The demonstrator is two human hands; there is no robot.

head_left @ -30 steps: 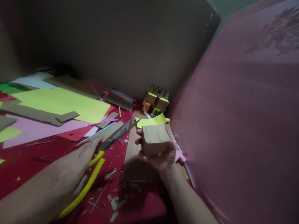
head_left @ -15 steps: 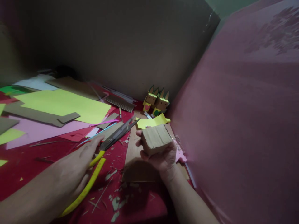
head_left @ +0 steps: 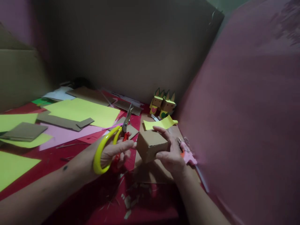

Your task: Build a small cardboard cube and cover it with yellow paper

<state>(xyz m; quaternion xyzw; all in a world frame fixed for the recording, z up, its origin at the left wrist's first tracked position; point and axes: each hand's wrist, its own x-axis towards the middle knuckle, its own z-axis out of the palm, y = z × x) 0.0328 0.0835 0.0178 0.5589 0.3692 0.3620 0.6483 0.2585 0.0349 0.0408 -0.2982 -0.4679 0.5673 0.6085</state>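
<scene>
My left hand (head_left: 118, 150) is closed on a pair of scissors (head_left: 101, 153). Their yellow handle loops around the hand, a red part shows by the fingers, and the blades point up and away. A fingertip of that hand is close to the left side of a small brown cardboard box (head_left: 152, 142); whether it touches, I cannot tell. My right hand (head_left: 173, 156) grips the box from the right, thumb in front and fingers behind. Just behind the box is a bent strip of yellow paper (head_left: 160, 122) above a cardboard sheet (head_left: 154, 176).
Two small cardboard figures (head_left: 162, 104) with pointed ears stand at the back. A pink glue gun (head_left: 188, 153) lies by the pink wall at right. Yellow paper sheets (head_left: 82, 109), pink paper (head_left: 67, 132) and cardboard pieces (head_left: 25, 132) spread over the left. Scraps (head_left: 127, 201) litter the red surface.
The box has been turned, so a smooth face now shows on top, and my right fingers have shifted around it. My left hand has come nearer, and the scissors have swung upright.
</scene>
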